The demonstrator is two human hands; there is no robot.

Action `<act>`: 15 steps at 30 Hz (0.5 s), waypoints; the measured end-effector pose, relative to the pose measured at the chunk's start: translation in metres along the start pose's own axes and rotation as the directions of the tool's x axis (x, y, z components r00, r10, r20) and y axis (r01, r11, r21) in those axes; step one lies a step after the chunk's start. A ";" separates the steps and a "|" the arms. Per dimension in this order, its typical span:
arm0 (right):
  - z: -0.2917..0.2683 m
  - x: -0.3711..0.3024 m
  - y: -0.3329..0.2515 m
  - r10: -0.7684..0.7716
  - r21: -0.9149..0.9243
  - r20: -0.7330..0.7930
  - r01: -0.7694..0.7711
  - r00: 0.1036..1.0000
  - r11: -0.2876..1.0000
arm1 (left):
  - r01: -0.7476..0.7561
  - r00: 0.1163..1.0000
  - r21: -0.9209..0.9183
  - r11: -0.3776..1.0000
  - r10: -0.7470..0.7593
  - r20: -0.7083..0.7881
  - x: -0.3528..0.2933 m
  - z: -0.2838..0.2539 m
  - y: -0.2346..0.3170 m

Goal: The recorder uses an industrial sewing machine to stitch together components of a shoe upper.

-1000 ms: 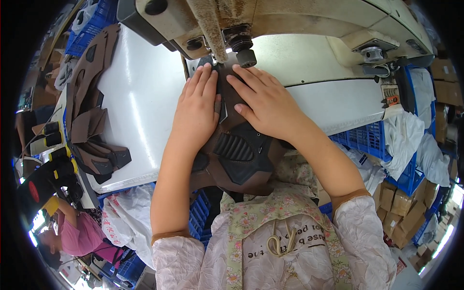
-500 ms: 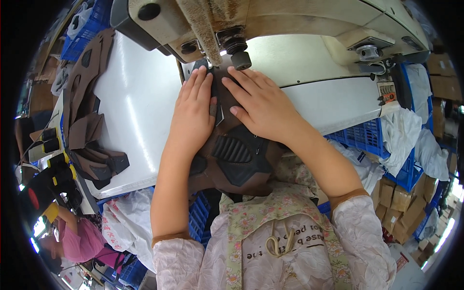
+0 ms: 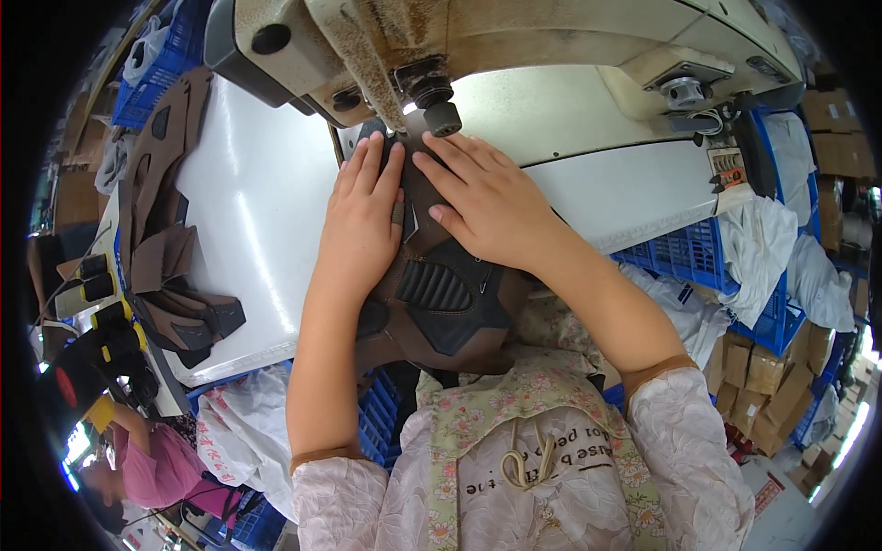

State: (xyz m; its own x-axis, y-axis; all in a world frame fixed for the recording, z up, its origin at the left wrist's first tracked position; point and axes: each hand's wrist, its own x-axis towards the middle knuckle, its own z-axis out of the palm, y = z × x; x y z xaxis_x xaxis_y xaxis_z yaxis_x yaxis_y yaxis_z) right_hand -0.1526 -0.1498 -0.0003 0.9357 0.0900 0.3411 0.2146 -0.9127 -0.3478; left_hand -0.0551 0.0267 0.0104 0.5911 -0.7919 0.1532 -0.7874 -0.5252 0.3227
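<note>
A brown and black panelled piece [image 3: 448, 308] of leather-like material, with a ribbed black patch, runs from the sewing machine [image 3: 542, 46] down over the table's near edge toward my apron. My left hand [image 3: 360, 225] lies on the left side of its upper part, fingers stretched toward the needle area. On the right side, my right hand [image 3: 491, 202] rests flat with its fingers spread. Both sets of fingertips are just short of the presser area, where the machine head partly hides the material. A ring-like band [image 3: 398, 213] shows on a left-hand finger.
More brown and black pieces [image 3: 170, 230] lie stacked along the left of the white table [image 3: 243, 230]. Blue crates [image 3: 675, 253] with white bags stand at the right, near cardboard boxes [image 3: 763, 376]. A person in a pink top [image 3: 161, 468] is at the lower left.
The machine and table have shifted slightly left in the picture. Both hands stay flat on the piece, nearly in the same place by the needle area.
</note>
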 end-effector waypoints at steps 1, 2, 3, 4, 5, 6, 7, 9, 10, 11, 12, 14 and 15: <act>0.000 0.000 0.000 -0.002 0.001 -0.001 0.002 1.000 1.000 | 0.002 1.000 -0.001 1.000 -0.002 0.001 0.000 0.000 0.000; 0.000 0.000 0.000 -0.002 0.001 -0.001 0.002 1.000 1.000 | 0.001 1.000 -0.001 1.000 -0.001 0.001 0.000 0.000 0.000; 0.000 0.000 -0.001 0.000 -0.003 0.002 0.000 1.000 1.000 | 0.006 1.000 -0.001 1.000 -0.006 0.003 0.001 0.000 0.000; -0.001 0.001 -0.001 0.002 -0.006 0.006 -0.002 1.000 1.000 | 0.010 1.000 0.000 1.000 -0.010 0.006 0.001 -0.001 0.000; -0.001 0.001 -0.002 0.001 -0.006 0.005 -0.001 1.000 1.000 | 0.010 1.000 0.000 1.000 -0.010 0.005 0.000 -0.001 0.001; -0.001 0.001 -0.002 0.000 -0.006 0.003 0.000 1.000 1.000 | 0.010 1.000 -0.004 1.000 -0.010 0.001 0.000 -0.001 0.001; -0.001 0.000 -0.001 0.002 -0.007 0.002 -0.002 1.000 1.000 | 0.007 1.000 -0.009 1.000 -0.007 -0.001 0.001 -0.001 0.002; -0.001 0.000 0.000 0.009 -0.005 0.003 -0.009 1.000 1.000 | 0.001 1.000 -0.009 1.000 -0.001 0.001 0.002 0.001 0.001; -0.001 0.000 0.000 0.011 -0.001 0.004 -0.011 1.000 1.000 | -0.002 1.000 -0.007 1.000 0.002 -0.001 0.002 0.001 0.001; 0.000 0.000 0.000 0.013 -0.003 0.004 -0.013 1.000 1.000 | -0.003 1.000 -0.008 1.000 0.003 -0.001 0.001 0.001 0.001; 0.000 0.000 0.000 0.014 0.005 0.003 -0.014 1.000 1.000 | -0.011 1.000 0.004 1.000 0.011 -0.015 0.002 0.001 0.001; 0.001 0.000 -0.001 0.015 0.011 0.003 -0.015 1.000 1.000 | -0.018 0.999 0.016 1.000 0.019 -0.030 0.001 0.001 0.000; 0.001 0.000 -0.001 0.011 0.012 0.003 -0.011 1.000 1.000 | -0.018 0.999 0.021 1.000 0.019 -0.031 0.000 0.001 -0.001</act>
State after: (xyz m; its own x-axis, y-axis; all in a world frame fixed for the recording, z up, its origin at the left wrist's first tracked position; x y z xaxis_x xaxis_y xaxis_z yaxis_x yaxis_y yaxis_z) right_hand -0.1527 -0.1484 -0.0006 0.9390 0.0810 0.3341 0.2072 -0.9089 -0.3619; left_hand -0.0545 0.0265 0.0090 0.5815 -0.7914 0.1883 -0.8014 -0.5175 0.2999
